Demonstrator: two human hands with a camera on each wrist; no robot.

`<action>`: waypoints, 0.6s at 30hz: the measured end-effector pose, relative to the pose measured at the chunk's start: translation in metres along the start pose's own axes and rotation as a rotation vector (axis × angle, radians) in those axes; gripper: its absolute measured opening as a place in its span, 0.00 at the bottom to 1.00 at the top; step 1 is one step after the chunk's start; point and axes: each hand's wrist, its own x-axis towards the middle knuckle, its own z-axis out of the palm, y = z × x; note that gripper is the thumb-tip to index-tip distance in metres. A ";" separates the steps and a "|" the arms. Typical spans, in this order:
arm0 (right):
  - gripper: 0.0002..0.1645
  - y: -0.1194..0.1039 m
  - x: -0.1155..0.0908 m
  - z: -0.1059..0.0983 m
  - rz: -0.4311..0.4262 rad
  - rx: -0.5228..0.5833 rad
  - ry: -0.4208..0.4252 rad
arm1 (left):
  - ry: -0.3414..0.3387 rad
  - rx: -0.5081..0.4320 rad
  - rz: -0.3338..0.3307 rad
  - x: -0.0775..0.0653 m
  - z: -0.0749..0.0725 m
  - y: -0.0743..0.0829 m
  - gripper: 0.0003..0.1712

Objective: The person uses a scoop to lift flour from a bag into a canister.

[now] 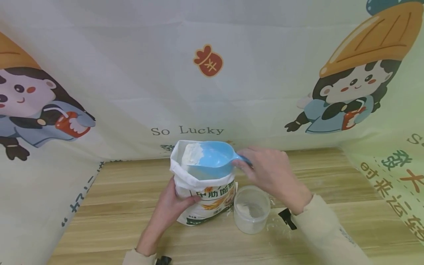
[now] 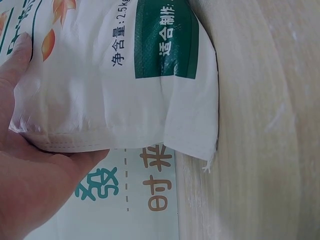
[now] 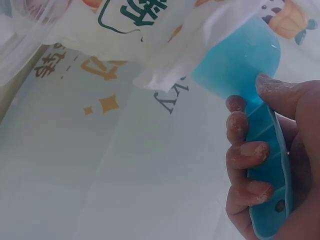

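A white flour bag [image 1: 198, 204] with a rolled-down top stands on the table. My left hand [image 1: 170, 202] holds it by its left side, thumb across the printed front; the left wrist view shows the bag's lower part and my left hand [image 2: 45, 185] around its edge. In my right hand [image 1: 268, 169] is a blue scoop [image 1: 216, 154], its bowl over the bag's mouth with white flour [image 1: 193, 154] at the front end. The right wrist view has my fingers curled round the ridged scoop handle [image 3: 267, 165]. A clear plastic tub [image 1: 251, 221] with some white powder inside stands right of the bag.
The wooden table [image 1: 116, 206] has spilled white powder around the tub. A printed cloth [image 1: 149, 92] hangs behind and along both sides. Black clips or straps [image 1: 287, 218] show by the sleeves.
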 end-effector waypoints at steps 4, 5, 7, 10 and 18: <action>0.16 0.004 -0.004 -0.004 -0.005 0.006 0.029 | 0.005 0.008 -0.004 0.000 0.001 0.000 0.49; 0.15 0.004 -0.005 -0.005 -0.009 0.008 0.035 | 0.007 0.010 -0.005 0.000 0.001 0.000 0.49; 0.15 0.006 -0.007 -0.006 -0.022 0.017 0.058 | 0.011 0.013 -0.009 0.000 0.001 0.000 0.49; 0.14 0.008 -0.010 -0.007 -0.043 0.030 0.091 | 0.016 0.017 -0.014 0.000 0.001 0.001 0.49; 0.13 0.013 -0.018 -0.013 -0.061 0.056 0.150 | 0.018 0.020 -0.010 -0.001 0.000 0.002 0.48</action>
